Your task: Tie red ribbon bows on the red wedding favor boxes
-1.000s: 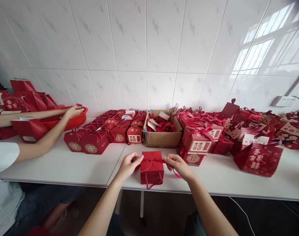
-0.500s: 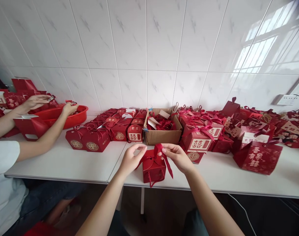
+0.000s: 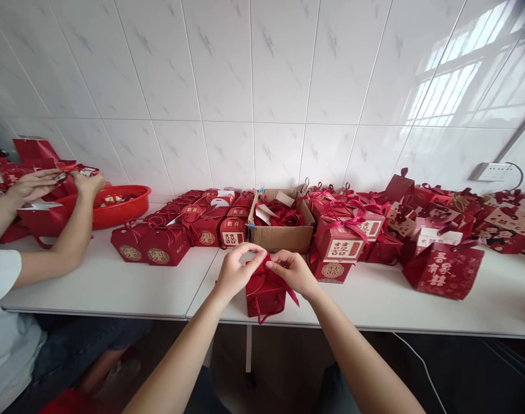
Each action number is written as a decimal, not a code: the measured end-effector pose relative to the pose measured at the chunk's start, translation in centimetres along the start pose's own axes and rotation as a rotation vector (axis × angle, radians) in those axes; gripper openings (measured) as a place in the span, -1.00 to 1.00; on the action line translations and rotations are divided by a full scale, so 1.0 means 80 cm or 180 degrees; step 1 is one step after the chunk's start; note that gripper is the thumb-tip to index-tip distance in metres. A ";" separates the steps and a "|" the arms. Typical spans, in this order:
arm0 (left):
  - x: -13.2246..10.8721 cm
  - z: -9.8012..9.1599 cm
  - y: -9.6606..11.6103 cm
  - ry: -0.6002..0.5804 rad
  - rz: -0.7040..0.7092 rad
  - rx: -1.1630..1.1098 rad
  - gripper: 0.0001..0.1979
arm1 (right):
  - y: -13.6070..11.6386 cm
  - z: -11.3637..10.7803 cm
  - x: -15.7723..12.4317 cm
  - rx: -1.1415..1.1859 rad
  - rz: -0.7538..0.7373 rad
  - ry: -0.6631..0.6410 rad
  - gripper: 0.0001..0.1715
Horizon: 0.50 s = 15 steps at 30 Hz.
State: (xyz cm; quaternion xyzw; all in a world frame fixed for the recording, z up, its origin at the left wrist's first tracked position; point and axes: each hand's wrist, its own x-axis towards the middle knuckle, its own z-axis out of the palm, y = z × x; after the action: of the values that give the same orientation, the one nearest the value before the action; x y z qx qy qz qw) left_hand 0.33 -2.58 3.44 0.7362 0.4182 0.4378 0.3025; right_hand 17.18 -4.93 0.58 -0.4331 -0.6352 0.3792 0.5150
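From the head view, we look over a long white table [image 3: 366,307] set against a wall of white marbled tiles [image 3: 227,63]. Straight ahead of our hands stands an open brown cardboard carton [image 3: 283,238] heaped with dark red ribbons and pale cards. To its left we see rows of closed red paper boxes with rope handles [image 3: 167,244]; to its right, a stack of red boxes tied with ribbon bows [image 3: 342,247] stands near our right hand [image 3: 294,275]. Farther right sits a red sloped-sided paper bag with white lettering [image 3: 443,270]. On the far left, a co-worker's two hands [image 3: 87,183] hold small wrapped packets beside a round red plastic basin [image 3: 121,215].

The small red paper box with a twisted rope handle [image 3: 265,302] stands near the table's front edge, below our hands. Our left hand [image 3: 238,269] and right hand each have thumb and forefinger pinched on a glossy red satin ribbon [image 3: 293,296] above its lid. Our fingers hide much of the lid and the ribbon's crossing; the co-worker is cut off by the left edge.

A second ago our hands are apart at either side of the box; now their fingertips nearly meet over it.
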 end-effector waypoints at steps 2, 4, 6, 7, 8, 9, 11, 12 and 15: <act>-0.005 -0.008 -0.016 -0.0048 -0.0426 0.0079 -0.67 | 0.005 0.002 -0.001 0.0108 0.0045 0.0048 -0.65; -0.011 -0.014 -0.031 -0.0245 -0.0745 0.0134 -0.60 | 0.009 0.003 -0.002 0.0371 0.0110 -0.0106 -0.65; -0.018 -0.018 -0.040 -0.0521 -0.0909 0.0104 -0.55 | 0.012 0.003 -0.003 0.0582 0.0079 -0.0278 -0.65; -0.021 -0.019 -0.043 -0.0646 -0.0969 0.0053 -0.53 | 0.013 0.003 -0.002 0.0657 0.0052 -0.0355 -0.65; -0.023 -0.019 -0.043 -0.0751 -0.1009 -0.0013 -0.52 | 0.013 0.003 -0.002 0.0701 0.0028 -0.0413 -0.66; -0.024 -0.019 -0.043 -0.0832 -0.1033 -0.0088 -0.51 | 0.014 0.003 -0.002 0.0695 0.0002 -0.0435 -0.66; -0.025 -0.017 -0.041 -0.0915 -0.1057 -0.0243 -0.50 | 0.014 0.001 -0.002 0.0522 -0.0036 -0.0401 -0.67; -0.025 -0.017 -0.041 -0.0923 -0.1058 -0.0318 -0.51 | 0.015 0.001 -0.002 0.0367 -0.0034 -0.0357 -0.68; -0.023 -0.015 -0.044 -0.0881 -0.1041 -0.0524 -0.54 | 0.012 0.000 -0.004 -0.0214 -0.0011 -0.0213 -0.72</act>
State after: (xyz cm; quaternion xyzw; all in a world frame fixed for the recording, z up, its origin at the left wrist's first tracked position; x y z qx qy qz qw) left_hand -2.48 -2.44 0.38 0.6844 0.4493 0.3104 0.4830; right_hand 17.34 -4.92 -0.44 -0.4362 -0.6651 0.3710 0.4793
